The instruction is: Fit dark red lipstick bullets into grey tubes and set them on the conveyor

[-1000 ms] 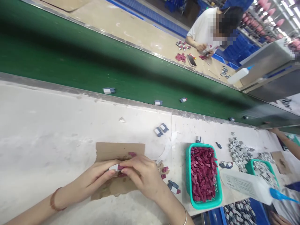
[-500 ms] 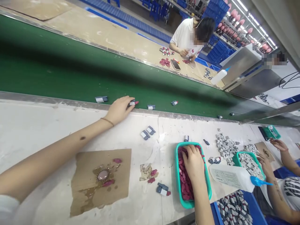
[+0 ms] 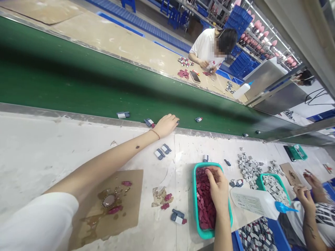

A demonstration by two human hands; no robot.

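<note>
At the belt [image 3: 78, 83] — left hand [image 3: 166, 124] is outstretched, palm-down.

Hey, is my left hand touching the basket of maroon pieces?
Apart: the head view shows white tabletop between the left hand and the basket.

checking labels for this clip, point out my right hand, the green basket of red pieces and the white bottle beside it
Right hand [image 3: 219, 184], head view: back of the hand
Green basket [image 3: 206, 234], head view: near rim
White bottle [image 3: 252, 202], head view: middle of its body
</note>
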